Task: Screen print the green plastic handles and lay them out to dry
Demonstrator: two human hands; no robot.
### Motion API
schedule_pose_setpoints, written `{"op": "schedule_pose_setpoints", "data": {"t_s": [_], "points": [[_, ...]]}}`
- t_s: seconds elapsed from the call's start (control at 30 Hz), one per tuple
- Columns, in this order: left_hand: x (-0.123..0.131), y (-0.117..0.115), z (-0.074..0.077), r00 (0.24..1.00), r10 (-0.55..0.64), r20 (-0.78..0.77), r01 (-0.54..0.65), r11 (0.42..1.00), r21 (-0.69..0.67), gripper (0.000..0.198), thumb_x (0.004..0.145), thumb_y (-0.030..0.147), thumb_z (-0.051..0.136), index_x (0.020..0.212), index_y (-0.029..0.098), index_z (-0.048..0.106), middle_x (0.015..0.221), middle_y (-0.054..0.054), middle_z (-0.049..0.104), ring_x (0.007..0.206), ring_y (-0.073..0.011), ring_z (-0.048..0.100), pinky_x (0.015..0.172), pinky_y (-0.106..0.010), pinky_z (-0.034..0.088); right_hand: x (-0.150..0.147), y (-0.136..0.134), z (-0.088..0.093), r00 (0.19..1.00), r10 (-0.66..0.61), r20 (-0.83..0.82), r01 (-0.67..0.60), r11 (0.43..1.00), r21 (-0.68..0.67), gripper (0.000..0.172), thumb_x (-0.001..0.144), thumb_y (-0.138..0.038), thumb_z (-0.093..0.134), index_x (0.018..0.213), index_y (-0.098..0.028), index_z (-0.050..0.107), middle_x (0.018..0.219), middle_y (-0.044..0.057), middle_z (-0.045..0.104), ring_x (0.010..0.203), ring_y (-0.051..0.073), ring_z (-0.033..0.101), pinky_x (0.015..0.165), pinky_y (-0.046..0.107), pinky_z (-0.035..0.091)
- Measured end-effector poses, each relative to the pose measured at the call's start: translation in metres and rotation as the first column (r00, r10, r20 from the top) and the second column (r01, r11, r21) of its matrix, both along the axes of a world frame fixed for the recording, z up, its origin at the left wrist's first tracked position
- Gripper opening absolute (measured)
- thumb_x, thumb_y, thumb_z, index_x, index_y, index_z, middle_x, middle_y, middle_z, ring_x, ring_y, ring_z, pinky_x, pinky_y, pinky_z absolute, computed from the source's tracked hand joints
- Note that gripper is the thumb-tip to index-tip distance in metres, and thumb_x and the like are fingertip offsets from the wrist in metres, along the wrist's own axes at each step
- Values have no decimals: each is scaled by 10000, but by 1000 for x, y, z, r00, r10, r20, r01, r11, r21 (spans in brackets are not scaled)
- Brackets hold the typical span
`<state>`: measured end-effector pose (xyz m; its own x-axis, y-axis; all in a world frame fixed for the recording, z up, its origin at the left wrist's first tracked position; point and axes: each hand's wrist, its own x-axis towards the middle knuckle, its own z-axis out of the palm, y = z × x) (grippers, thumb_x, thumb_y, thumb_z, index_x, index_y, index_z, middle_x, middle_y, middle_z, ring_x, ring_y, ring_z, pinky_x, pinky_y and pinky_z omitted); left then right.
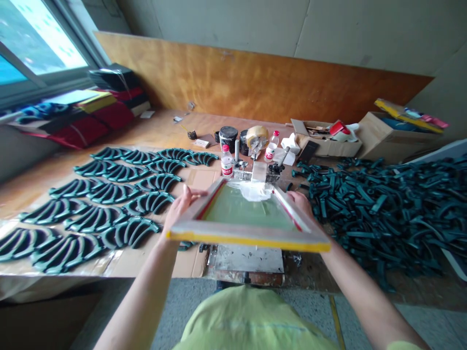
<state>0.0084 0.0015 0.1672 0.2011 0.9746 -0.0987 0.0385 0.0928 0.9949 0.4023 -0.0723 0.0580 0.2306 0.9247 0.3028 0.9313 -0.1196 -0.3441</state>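
A screen printing frame [248, 230] is tilted up in front of me, its front bar edged with yellow tape. Its greenish mesh [244, 209] carries a patch of white ink or paste [255, 191] at the far end. My left hand [182, 203] grips the left side of the frame, thumb up and fingers partly hidden by it. On the opposite side my right hand [300, 201] holds the frame, most of its fingers out of sight. The far end meets a metal clamp stand [259, 172]. Below the raised front bar lies a flat metal plate [248, 258].
Dark green curved parts [85, 245] lie in rows on cardboard at left. A large heap of similar parts [379, 209] covers the right. Behind the clamp stand bottles [226, 163], a black tub [228, 137] and a tape roll [257, 133]. Cardboard boxes [388, 141] sit back right.
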Motion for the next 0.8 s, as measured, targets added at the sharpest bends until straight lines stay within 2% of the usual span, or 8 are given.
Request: {"op": "schedule_pose_setpoints", "data": {"t_s": [0.07, 0.17, 0.23, 0.33, 0.43, 0.53, 0.7, 0.8], "points": [[-14, -19, -28, 989, -99, -109, 85, 988, -126, 576, 783, 679, 570, 1021, 169, 691, 740, -18, 657, 605, -133, 570, 505, -211, 412, 1, 10, 20, 998, -21, -62, 25, 998, 55, 369, 956, -340, 463, 1241, -175, 629, 1143, 141, 681, 1065, 285, 636, 940, 475, 501], [-17, -40, -71, 977, -149, -154, 111, 967, -231, 747, 697, 651, 673, 1280, 193, 583, 723, 5, 647, 576, -142, 563, 486, -217, 379, -32, 38, 46, 991, 117, -62, -108, 985, 133, 506, 841, -281, 656, 1326, -185, 549, 1347, 138, 550, 1222, 272, 534, 1030, 435, 454], [-14, -46, -96, 978, -122, -170, 78, 967, -242, 868, 679, 647, 682, 1386, 182, 488, 730, 4, 645, 586, -151, 570, 499, -226, 390, -59, 58, 57, 979, 203, 24, -204, 977, 57, 586, 774, -201, 715, 1329, -169, 530, 1373, 143, 512, 1254, 271, 497, 1042, 408, 436], [-10, -45, -121, 977, -103, -187, 58, 970, -235, 882, 705, 646, 649, 1419, 168, 449, 713, 12, 620, 572, -144, 553, 500, -229, 391, -82, 77, 60, 968, 234, 94, -217, 963, -161, 416, 761, -142, 703, 1166, -158, 610, 1145, 118, 642, 1067, 249, 595, 913, 347, 481], [-12, -41, -133, 975, -124, -182, 77, 967, -245, 834, 719, 644, 635, 1386, 165, 489, 750, -5, 637, 610, -153, 571, 524, -237, 411, -88, 78, 53, 969, 221, 115, -180, 939, -292, 181, 780, -152, 679, 959, -168, 660, 888, 84, 694, 882, 230, 630, 796, 301, 477], [-15, -40, -139, 975, -118, -189, 69, 967, -244, 785, 717, 644, 637, 1337, 173, 541, 790, -20, 659, 666, -170, 597, 554, -245, 433, -92, 58, 43, 950, 280, 135, -229, 925, -304, 82, 811, -144, 633, 885, -168, 659, 883, 91, 694, 882, 226, 611, 786, 296, 461], [-14, -42, -140, 977, -97, -188, 48, 968, -248, 763, 703, 647, 648, 1305, 185, 571, 779, -11, 659, 679, -178, 601, 563, -249, 433, -89, 12, 40, 809, 577, 113, -524, 794, -307, 246, 780, 6, 510, 897, -150, 660, 890, 88, 669, 918, 208, 572, 780, 286, 443], [-13, -43, -138, 979, -100, -176, 53, 966, -253, 756, 715, 642, 646, 1310, 183, 560, 789, -7, 655, 666, -168, 592, 569, -246, 430, -80, 7, 48, 733, 678, 57, -633, 711, -305, 282, 745, 30, 513, 872, -173, 662, 859, 55, 657, 877, 192, 569, 752, 272, 436]]}}
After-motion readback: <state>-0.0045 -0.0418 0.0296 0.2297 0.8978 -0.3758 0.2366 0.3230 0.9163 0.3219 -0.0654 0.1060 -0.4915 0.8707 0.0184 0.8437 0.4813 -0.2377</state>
